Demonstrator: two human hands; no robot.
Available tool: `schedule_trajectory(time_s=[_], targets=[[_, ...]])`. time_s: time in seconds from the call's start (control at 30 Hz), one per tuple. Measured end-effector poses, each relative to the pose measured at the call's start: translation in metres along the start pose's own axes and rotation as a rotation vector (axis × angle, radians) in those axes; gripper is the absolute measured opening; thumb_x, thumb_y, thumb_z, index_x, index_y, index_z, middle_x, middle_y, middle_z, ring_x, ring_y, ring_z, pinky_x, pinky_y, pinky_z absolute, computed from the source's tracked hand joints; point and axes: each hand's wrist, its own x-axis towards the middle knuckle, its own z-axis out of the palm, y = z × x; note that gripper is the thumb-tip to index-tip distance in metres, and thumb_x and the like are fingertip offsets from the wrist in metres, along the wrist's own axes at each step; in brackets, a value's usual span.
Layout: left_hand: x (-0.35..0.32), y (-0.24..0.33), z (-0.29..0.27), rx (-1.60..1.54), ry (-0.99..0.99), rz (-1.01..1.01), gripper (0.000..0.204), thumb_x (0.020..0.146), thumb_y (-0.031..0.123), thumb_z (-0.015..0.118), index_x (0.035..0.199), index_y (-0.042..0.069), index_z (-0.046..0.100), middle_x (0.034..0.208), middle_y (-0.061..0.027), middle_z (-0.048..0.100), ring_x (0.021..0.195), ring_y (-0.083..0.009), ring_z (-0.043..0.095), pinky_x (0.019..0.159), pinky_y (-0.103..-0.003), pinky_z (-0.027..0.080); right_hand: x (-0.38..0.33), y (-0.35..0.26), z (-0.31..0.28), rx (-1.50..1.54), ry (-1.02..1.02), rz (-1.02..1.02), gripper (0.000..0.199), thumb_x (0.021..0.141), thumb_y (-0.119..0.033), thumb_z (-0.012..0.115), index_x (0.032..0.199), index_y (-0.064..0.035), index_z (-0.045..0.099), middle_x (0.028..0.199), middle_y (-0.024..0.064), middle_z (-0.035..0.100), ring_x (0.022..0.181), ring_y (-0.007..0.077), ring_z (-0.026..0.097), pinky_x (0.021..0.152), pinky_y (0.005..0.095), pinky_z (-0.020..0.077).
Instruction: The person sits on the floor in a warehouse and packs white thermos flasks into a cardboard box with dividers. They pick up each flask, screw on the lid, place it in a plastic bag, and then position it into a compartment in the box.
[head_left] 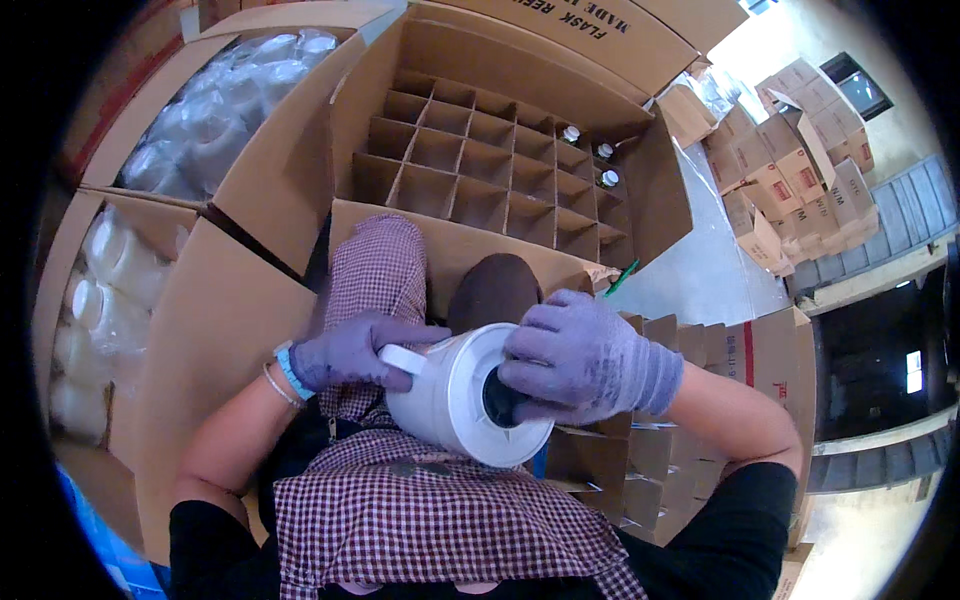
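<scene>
- White jug (430,400): above the checked apron (400,500), tilted, dark round opening (495,395) toward the camera.
- Left hand (362,350), gloved: fingers wrapped at the jug's handle (403,358), holding it.
- Right hand (580,350), gloved: fingers curled at the opening; can't tell if pinching anything.
- Divided carton (520,60) ahead: 3 white-capped bottles (571,134), right side.
- Upper-left carton (285,130): plastic-wrapped white containers (215,125).

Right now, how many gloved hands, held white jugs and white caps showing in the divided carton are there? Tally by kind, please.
Gloved hands, left hand and right hand: 2
Held white jug: 1
White caps showing in the divided carton: 3
Total: 6
</scene>
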Motion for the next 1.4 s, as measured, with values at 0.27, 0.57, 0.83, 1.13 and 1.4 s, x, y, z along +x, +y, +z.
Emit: schedule_trajectory(time_s=[0.27, 0.57, 0.83, 1.13, 1.4], targets=[[-0.013, -0.013, 0.031, -0.182, 0.175, 0.066, 0.083, 0.083, 0.031, 0.079, 0.153, 0.005, 0.041, 0.140, -0.0109, 0.059, 0.128, -0.0209, 0.054, 0.113, -0.040, 0.039, 0.013, -0.020, 0.007, 0.094, -0.156, 0.654, 0.039, 0.090, -0.041, 0.061, 0.096, -0.0030, 0.070, 0.088, 0.0204, 0.071, 0.085, 0.0355, 0.071, 0.075, 0.0475, 0.0552], [0.014, -0.029, 0.122, 0.868, -0.137, 0.385, 0.087, 0.101, 0.043, 0.051, 0.157, -0.005, 0.004, 0.161, -0.0287, 0.021, 0.149, -0.0376, 0.024, 0.122, -0.044, 0.022, -0.014, 0.088, 0.086, -0.006, -0.488, 0.631, 0.027, 0.098, -0.021, 0.049, 0.112, -0.0058, 0.066, 0.100, 0.0224, 0.071, 0.087, 0.0387, 0.071, 0.076, 0.0467, 0.0570], [0.027, -0.008, 0.075, 0.539, 0.221, 0.310, 0.061, 0.098, 0.041, 0.055, 0.146, 0.006, 0.043, 0.134, -0.0169, 0.060, 0.113, -0.0295, 0.063, 0.096, -0.040, 0.050, 0.054, 0.127, 0.049, 0.443, -0.065, 0.807, 0.030, 0.095, -0.033, 0.056, 0.100, -0.0073, 0.070, 0.092, 0.0216, 0.069, 0.084, 0.0371, 0.068, 0.074, 0.0421, 0.0545], [-0.091, 0.007, -0.385, 0.702, 1.221, -0.220, 0.032, 0.094, 0.023, 0.064, 0.119, 0.005, 0.071, 0.122, -0.0060, 0.071, 0.110, -0.0195, 0.064, 0.098, -0.031, 0.048, 0.061, 0.091, 0.098, 0.527, 0.717, 0.693, 0.025, 0.083, -0.015, 0.066, 0.103, -0.0013, 0.068, 0.097, 0.0158, 0.063, 0.094, 0.0327, 0.061, 0.087, 0.0397, 0.0486], [-0.089, 0.100, -0.380, 0.179, 1.177, 0.087, 0.050, 0.100, 0.036, 0.055, 0.143, 0.012, 0.053, 0.146, -0.0086, 0.054, 0.134, -0.0239, 0.051, 0.108, -0.052, 0.044, 0.034, 0.109, 0.092, 0.745, 0.650, 0.708, 0.030, 0.083, -0.014, 0.067, 0.110, -0.0019, 0.067, 0.106, 0.0169, 0.065, 0.096, 0.0300, 0.064, 0.084, 0.0383, 0.0507]])
